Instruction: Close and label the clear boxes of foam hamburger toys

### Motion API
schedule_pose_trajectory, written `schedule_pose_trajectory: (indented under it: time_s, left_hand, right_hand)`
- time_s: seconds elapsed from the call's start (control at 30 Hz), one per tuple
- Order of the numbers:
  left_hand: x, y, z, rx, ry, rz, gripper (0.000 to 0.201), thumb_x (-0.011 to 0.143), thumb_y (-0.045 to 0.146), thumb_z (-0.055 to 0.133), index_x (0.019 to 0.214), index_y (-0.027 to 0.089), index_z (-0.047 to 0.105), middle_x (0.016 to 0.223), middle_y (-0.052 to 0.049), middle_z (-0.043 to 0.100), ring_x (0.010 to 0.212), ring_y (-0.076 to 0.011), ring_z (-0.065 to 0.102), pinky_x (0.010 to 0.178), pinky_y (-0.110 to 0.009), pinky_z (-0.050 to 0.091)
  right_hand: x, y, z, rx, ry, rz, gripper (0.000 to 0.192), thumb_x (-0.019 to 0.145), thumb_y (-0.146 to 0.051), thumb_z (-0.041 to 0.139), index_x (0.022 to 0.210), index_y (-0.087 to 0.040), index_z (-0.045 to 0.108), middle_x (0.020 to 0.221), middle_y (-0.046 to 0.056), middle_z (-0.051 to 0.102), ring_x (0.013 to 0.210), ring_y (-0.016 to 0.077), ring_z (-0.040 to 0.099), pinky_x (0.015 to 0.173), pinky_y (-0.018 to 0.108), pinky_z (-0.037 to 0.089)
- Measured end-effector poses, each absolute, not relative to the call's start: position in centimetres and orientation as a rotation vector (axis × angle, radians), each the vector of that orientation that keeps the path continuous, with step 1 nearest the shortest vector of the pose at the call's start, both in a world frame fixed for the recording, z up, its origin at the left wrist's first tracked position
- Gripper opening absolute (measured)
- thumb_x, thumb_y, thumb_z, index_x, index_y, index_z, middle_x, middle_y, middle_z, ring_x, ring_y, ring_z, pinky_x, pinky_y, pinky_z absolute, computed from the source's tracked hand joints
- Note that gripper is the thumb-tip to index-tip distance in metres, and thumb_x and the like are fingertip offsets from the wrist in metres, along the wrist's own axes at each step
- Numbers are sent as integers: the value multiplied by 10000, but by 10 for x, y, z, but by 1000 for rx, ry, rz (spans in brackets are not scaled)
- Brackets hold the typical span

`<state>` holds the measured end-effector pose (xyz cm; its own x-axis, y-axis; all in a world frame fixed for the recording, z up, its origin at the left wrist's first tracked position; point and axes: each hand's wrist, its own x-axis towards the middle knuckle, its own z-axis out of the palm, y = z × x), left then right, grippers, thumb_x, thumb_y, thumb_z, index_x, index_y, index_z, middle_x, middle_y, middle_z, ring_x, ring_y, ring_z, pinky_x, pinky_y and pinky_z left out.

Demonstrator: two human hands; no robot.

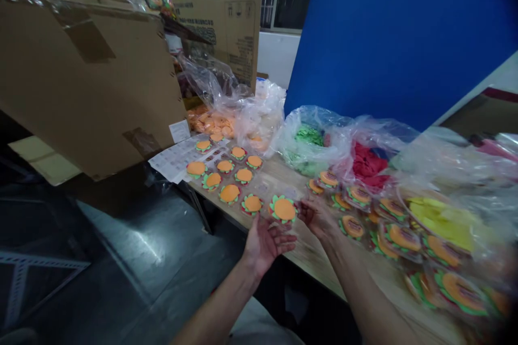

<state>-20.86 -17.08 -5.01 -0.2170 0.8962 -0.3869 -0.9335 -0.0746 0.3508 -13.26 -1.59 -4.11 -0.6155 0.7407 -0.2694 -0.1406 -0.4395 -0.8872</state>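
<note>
A toy burger (284,209) with an orange bun top and green frilled lettuce sits in clear plastic packaging between my hands, over the table's front edge. My right hand (316,216) has its fingers closed at the right edge of this packaging. Just below and left of it is my left hand (267,241), palm turned up and fingers spread, holding nothing; whether it touches the packaging is unclear. Left of the hands, several similar burgers (230,193) lie in rows in clear trays. Printed burger packs (352,227) are spread and piled to the right.
Along the back of the table (319,250) are clear bags with orange pieces (214,121), green pieces (308,135), red pieces (367,166) and yellow pieces (439,219). Printed sheets (170,160) lie at the left end. A big cardboard box (93,86) stands left; a blue board (396,48) leans behind.
</note>
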Motion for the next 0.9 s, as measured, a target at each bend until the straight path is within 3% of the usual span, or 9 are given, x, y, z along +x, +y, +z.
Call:
schedule_pose_trajectory:
  time_s: [0.23, 0.47, 0.6, 0.7, 0.77, 0.9]
  left_hand:
    - [-181, -171, -43, -86, 568, 1565, 400, 759, 461, 489, 1038, 184, 565, 880, -81, 648, 706, -229, 607, 673, -406, 443]
    - [-159, -176, -43, -5, 688, 1369, 409, 737, 458, 500, 1001, 155, 578, 808, -95, 654, 570, -200, 576, 501, -270, 361]
    - [-152, -171, -42, -59, 744, 1438, 401, 763, 496, 478, 945, 152, 575, 730, -68, 640, 531, -186, 572, 445, -245, 340]
    - [-151, -167, -40, -83, 682, 1477, 474, 766, 562, 446, 908, 132, 584, 689, -54, 620, 531, -167, 566, 446, -245, 370]
    - [-151, -167, -41, -81, 647, 1495, 514, 751, 586, 456, 910, 116, 591, 715, -59, 621, 557, -152, 562, 470, -248, 398]
    - [-150, -169, -45, 80, 761, 1512, 340, 669, 342, 658, 929, 131, 601, 741, -39, 623, 588, -138, 567, 505, -240, 423]
  right_hand:
    - [-68, -44, -43, -928, -1419, 2093, 241, 627, -303, 705, 627, -159, 511, 612, 7, 645, 506, 101, 582, 452, 176, 436]
    - [-39, -31, -36, -912, -1211, 2131, 326, 644, -260, 681, 955, -186, 613, 931, 55, 668, 759, 177, 647, 669, 319, 526]
    - [-27, -50, -27, -755, -1752, 1748, 439, 707, -176, 600, 1138, -253, 566, 1195, 58, 569, 1063, 222, 549, 811, 357, 501]
    - [-20, -72, -28, -461, -2224, 1250, 490, 768, -87, 474, 1224, -263, 503, 1277, 42, 507, 1220, 216, 405, 995, 432, 372]
    - [-16, -82, -34, -283, -2417, 974, 559, 778, -25, 394, 1284, -258, 436, 1319, 40, 463, 1267, 212, 334, 1033, 463, 321]
    - [-8, -88, -41, -229, -2461, 900, 556, 801, -21, 354, 1290, -274, 427, 1337, 45, 442, 1284, 217, 305, 1018, 474, 339]
